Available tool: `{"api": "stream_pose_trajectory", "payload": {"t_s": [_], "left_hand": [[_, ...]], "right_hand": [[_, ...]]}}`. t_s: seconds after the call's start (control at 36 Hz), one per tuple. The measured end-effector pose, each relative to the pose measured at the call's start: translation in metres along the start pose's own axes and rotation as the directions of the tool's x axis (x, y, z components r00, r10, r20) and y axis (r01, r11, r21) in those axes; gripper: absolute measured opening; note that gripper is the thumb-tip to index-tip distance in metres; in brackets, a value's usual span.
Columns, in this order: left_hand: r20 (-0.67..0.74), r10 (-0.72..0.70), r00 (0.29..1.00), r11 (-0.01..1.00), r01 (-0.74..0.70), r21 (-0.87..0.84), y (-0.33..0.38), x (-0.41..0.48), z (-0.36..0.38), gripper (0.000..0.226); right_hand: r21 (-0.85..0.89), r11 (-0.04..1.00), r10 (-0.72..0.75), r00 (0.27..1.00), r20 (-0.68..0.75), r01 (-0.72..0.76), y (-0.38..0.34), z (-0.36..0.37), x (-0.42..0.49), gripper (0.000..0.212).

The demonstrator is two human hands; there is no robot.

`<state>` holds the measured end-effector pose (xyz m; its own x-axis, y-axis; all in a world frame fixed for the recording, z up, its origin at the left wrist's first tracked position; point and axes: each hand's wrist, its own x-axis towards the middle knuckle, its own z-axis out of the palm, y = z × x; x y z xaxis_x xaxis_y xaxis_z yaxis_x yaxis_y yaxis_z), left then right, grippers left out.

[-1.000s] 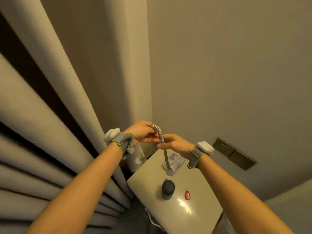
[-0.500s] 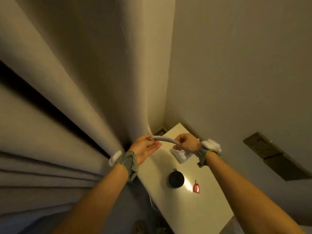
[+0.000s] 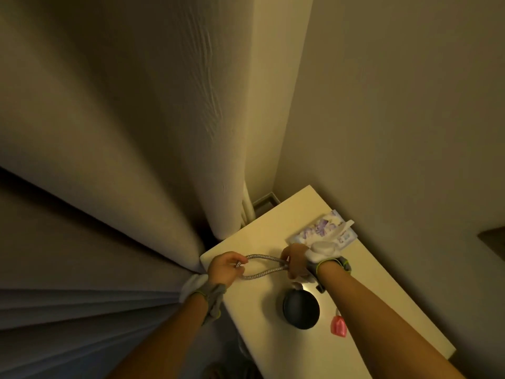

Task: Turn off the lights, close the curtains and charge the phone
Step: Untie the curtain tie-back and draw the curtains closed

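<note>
- Curtain tie-back rope, a braided loop, hangs at lower centre between my hands, stretched over the table's corner.
- Left hand pinches one end; right hand is clenched around the other, keeping it taut.
- Curtains fill the left, hanging loose.

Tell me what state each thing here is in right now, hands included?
Left hand: closed on one end of the cord.
Right hand: closed on the cord's other end.
Cord: looped between both hands, above the table.
Curtain: hanging in thick folds beside the table.
Table: bearing three things.
Black round object: resting on the table.
Pink item: lying on the table.
Tissue pack: flat, near the wall.
</note>
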<state>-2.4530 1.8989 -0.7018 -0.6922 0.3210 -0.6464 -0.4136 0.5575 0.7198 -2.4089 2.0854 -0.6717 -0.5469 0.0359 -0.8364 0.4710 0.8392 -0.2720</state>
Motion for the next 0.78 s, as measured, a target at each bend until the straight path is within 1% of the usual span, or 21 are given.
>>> {"api": "stream_pose_trajectory", "payload": {"t_s": [0.03, 0.08, 0.14, 0.19, 0.28, 0.33, 0.36, 0.44, 0.5, 0.58, 0.67, 0.78], "left_hand": [[0.007, 0.059, 0.998, 0.996, -0.06, 0.061, -0.009, 0.008, 0.0, 0.043], [0.027, 0.089, 0.996, 0.982, -0.092, 0.163, -0.023, 0.02, 0.001, 0.037], [0.017, 0.066, 0.998, 0.962, -0.068, 0.265, -0.032, 0.031, 0.005, 0.026], [0.019, 0.031, 0.999, 0.95, -0.036, 0.31, -0.037, 0.037, 0.009, 0.027], [0.07, -0.031, 0.997, 0.931, 0.004, 0.365, -0.034, 0.04, 0.012, 0.033], [0.111, -0.051, 0.993, 0.931, 0.007, 0.365, -0.031, 0.037, 0.011, 0.036], [0.117, -0.059, 0.991, 0.932, 0.013, 0.362, -0.028, 0.035, 0.009, 0.036], [0.069, -0.069, 0.995, 0.938, 0.041, 0.344, -0.02, 0.024, 0.003, 0.034], [0.049, -0.091, 0.995, 0.949, 0.071, 0.307, -0.01, 0.01, -0.005, 0.031], [-0.006, -0.09, 0.996, 0.944, 0.087, 0.318, 0.003, -0.013, -0.013, 0.027], [-0.081, -0.064, 0.995, 0.952, 0.085, 0.294, 0.03, -0.054, -0.031, 0.025], [-0.159, -0.046, 0.986, 0.958, 0.089, 0.273, 0.068, -0.106, -0.059, 0.026]], "right_hand": [[-0.006, 1.0, 0.003, 1.0, 0.014, -0.003, 0.002, 0.003, 0.007, 0.038], [-0.025, 1.0, 0.005, 0.999, 0.047, -0.004, 0.002, 0.006, 0.016, 0.038], [-0.061, 0.998, 0.015, 0.998, 0.066, -0.011, 0.002, 0.01, 0.025, 0.041], [-0.084, 0.996, 0.02, 0.999, 0.045, -0.016, 0.004, 0.012, 0.03, 0.045], [-0.076, 0.997, 0.033, 0.999, 0.023, -0.031, 0.006, 0.012, 0.037, 0.049], [-0.069, 0.997, 0.026, 0.999, 0.048, -0.022, 0.004, 0.007, 0.033, 0.054], [-0.059, 0.998, 0.016, 0.999, 0.034, -0.013, 0.002, 0.004, 0.03, 0.057], [0.004, 1.0, 0.0, 1.0, -0.025, 0.0, -0.003, -0.005, 0.017, 0.059], [0.027, 1.0, 0.006, 0.998, -0.065, -0.005, -0.011, -0.015, -0.001, 0.056], [0.062, 0.998, -0.006, 0.99, -0.139, 0.015, -0.026, -0.024, -0.025, 0.047], [0.09, 0.992, -0.064, 0.977, -0.203, 0.084, -0.054, -0.044, -0.073, 0.039], [0.073, 0.982, -0.157, 0.963, -0.221, 0.176, -0.098, -0.066, -0.135, 0.035]]}}
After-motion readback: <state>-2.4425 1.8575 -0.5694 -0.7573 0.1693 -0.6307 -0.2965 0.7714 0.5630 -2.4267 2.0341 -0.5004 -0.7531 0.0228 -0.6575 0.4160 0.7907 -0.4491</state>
